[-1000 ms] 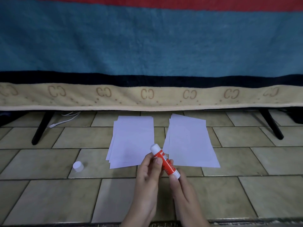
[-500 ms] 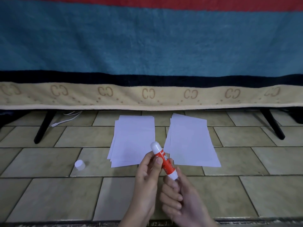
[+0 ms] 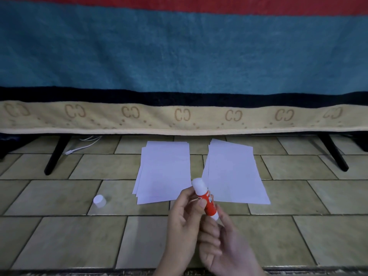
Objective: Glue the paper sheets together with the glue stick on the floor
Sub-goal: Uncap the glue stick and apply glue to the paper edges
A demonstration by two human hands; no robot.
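Two small stacks of white paper lie side by side on the tiled floor: the left stack (image 3: 164, 171) and the right stack (image 3: 235, 172). I hold an uncapped red glue stick (image 3: 207, 200) tilted above the floor in front of them, its white glue tip pointing up and left. My left hand (image 3: 185, 222) grips its red barrel. My right hand (image 3: 225, 246) has its fingertips on the white base end of the stick. The glue stick's white cap (image 3: 99, 200) sits on the floor to the left.
A bed draped in a blue, black and beige blanket (image 3: 179, 66) overhangs the far floor. Black legs stand at the left (image 3: 56, 154) and right (image 3: 334, 153). A white cable (image 3: 83, 144) lies under the bed at left.
The glue's white tip sticks out further than before. My right hand has shifted at the stick's base, its fingers curling and opening. The papers and cap stay put.
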